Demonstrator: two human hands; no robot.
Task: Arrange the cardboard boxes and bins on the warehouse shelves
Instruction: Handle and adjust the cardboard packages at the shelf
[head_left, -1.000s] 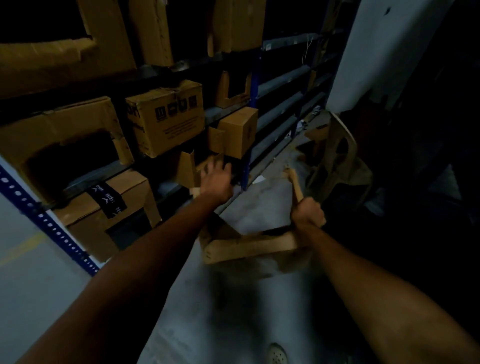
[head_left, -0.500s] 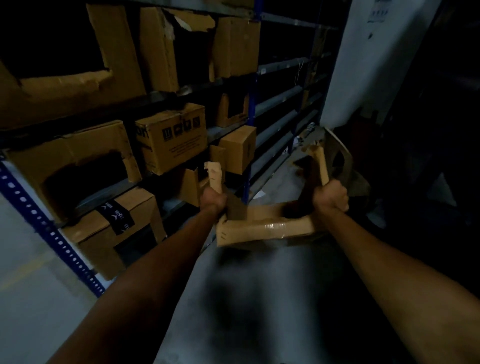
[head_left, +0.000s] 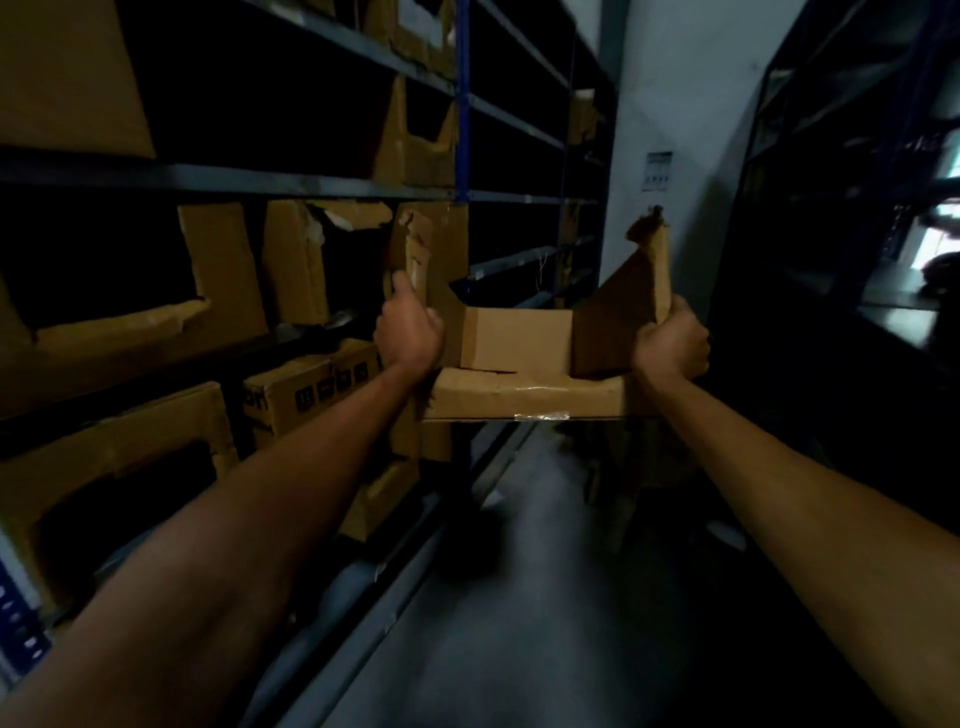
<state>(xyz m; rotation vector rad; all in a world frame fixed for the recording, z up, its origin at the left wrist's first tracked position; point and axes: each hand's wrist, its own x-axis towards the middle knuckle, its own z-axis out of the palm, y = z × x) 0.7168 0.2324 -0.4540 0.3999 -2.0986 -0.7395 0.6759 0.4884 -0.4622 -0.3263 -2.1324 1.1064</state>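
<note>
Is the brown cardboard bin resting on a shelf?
No, the left hand and right hand hold the brown cardboard bin mid-air by its sides.

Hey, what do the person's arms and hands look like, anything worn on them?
The left forearm and right forearm are bare, no sleeves in view. The left hand and right hand wear no gloves; no watch, band or ring shows, though the light is dim.

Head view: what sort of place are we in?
Most likely a warehouse storage aisle: metal shelves line the left side, loaded with cardboard boxes, many with cut-out fronts, and a second dark rack stands on the right. The left hand and right hand grip a cardboard bin between them.
</note>
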